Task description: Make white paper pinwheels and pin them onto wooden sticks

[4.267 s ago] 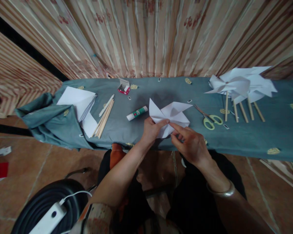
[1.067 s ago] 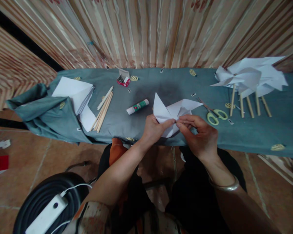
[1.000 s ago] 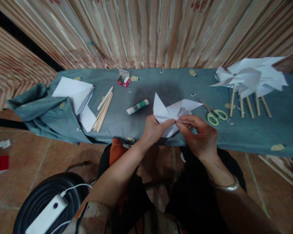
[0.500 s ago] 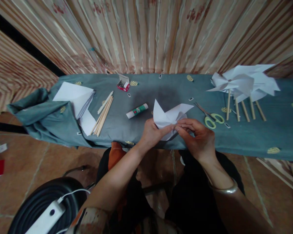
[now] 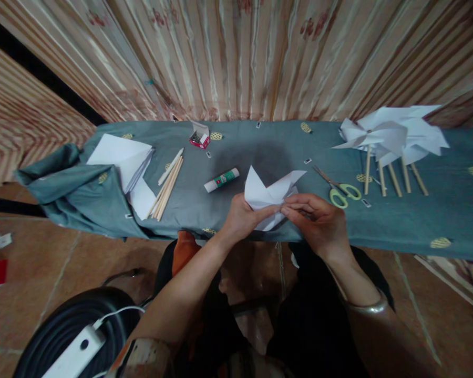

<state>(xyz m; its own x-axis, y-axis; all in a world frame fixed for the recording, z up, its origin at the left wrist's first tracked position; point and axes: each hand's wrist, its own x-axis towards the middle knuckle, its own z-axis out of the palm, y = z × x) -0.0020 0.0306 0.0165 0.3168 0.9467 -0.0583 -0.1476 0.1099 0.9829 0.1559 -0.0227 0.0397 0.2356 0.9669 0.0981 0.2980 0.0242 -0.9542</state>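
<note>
Between my hands is a white paper pinwheel, its folded points standing up over the front edge of the table. My left hand is closed on its left side, thumb laid across the paper. At its right side the thumb and fingers of my right hand pinch the paper near the middle; anything small between those fingertips is hidden. A glue stick lies just beyond my left hand. Green-handled scissors lie open beyond my right hand.
Several finished pinwheels on sticks lie at the right. To the left are wooden sticks, a pencil-like white stick and folded white paper. A small red box of pins stands open at the back of the cloth-covered table.
The pinwheel has tilted and shifted slightly left and down in my hands. Both hands keep their hold on it.
</note>
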